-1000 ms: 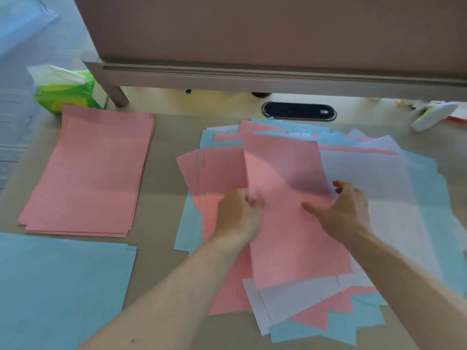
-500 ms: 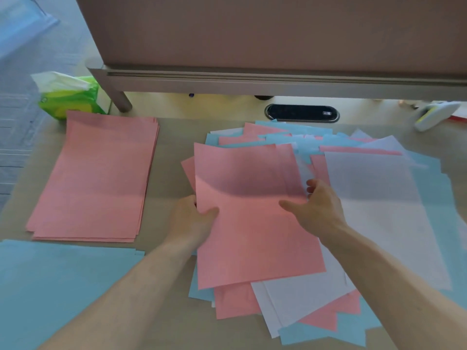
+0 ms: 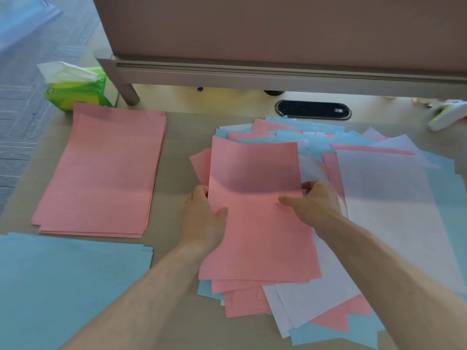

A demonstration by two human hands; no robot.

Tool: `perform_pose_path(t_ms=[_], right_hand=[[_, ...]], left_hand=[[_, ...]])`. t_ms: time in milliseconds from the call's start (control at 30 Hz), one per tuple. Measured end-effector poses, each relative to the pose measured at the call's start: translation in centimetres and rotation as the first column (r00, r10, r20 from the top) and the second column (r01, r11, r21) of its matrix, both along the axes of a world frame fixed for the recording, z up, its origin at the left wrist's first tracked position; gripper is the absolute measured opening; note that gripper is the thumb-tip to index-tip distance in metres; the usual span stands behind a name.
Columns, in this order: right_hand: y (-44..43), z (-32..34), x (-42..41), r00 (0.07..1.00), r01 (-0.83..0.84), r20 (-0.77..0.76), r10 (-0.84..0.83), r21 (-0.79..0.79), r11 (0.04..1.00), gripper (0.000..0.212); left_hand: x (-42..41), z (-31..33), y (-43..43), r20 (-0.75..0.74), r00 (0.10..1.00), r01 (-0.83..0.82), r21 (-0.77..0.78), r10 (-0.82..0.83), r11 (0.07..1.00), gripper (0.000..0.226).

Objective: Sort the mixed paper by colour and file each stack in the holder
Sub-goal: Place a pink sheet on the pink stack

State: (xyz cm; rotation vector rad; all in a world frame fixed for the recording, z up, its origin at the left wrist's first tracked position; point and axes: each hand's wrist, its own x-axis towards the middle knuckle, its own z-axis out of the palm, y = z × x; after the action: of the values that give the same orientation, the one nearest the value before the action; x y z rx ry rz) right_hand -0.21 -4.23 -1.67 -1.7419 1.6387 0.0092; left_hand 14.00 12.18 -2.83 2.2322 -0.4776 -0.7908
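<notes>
A pink sheet (image 3: 255, 231) lies on top of the mixed pile (image 3: 379, 198) of pink, blue and white paper at centre right. My left hand (image 3: 202, 218) pinches its left edge, thumb on top. My right hand (image 3: 316, 203) grips its right edge, thumb on top and fingers beneath. A sorted pink stack (image 3: 103, 170) lies at the left. A sorted blue stack (image 3: 63, 286) fills the lower left corner. No holder is in view.
A green tissue pack (image 3: 73, 87) sits at the back left corner of the desk. A grey partition (image 3: 278, 46) runs along the back. A black oval cable port (image 3: 313, 109) lies behind the pile. A white and yellow device (image 3: 447, 114) rests at the far right.
Both hands have slid the pink sheet leftward across the mixed pile and squared it up. The view has shifted a little to the left.
</notes>
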Motion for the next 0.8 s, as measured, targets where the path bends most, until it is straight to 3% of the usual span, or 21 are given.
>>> perform_pose_path(t_ms=[100, 267, 467, 633, 800], right_hand=[[0.5, -0.2, 0.4, 0.998, -0.006, 0.057, 0.006, 0.013, 1.000, 0.044], [0.8, 0.1, 1.0, 0.986, 0.001, 0.169, -0.003, 0.013, 1.000, 0.051], [0.7, -0.3, 0.5, 0.950, 0.016, 0.307, -0.064, 0.156, 0.988, 0.025], [0.7, -0.3, 0.0, 0.907, 0.041, 0.396, -0.139, 0.247, 0.968, 0.019], [1.2, -0.7, -0.3, 0.883, 0.110, 0.399, -0.246, 0.333, 0.937, 0.017]], left_hand=[[0.0, 0.0, 0.1, 0.012, 1.000, 0.017, -0.055, -0.017, 0.998, 0.032], [0.3, 0.2, 0.1, 0.028, 0.997, 0.068, -0.134, -0.065, 0.989, 0.034], [1.5, 0.6, -0.4, 0.040, 0.996, -0.063, -0.258, 0.076, 0.964, 0.027], [1.6, 0.7, -0.1, -0.091, 0.976, -0.213, -0.241, 0.197, 0.947, 0.015], [1.0, 0.1, 1.6, -0.219, 0.943, -0.284, -0.150, 0.249, 0.947, 0.018]])
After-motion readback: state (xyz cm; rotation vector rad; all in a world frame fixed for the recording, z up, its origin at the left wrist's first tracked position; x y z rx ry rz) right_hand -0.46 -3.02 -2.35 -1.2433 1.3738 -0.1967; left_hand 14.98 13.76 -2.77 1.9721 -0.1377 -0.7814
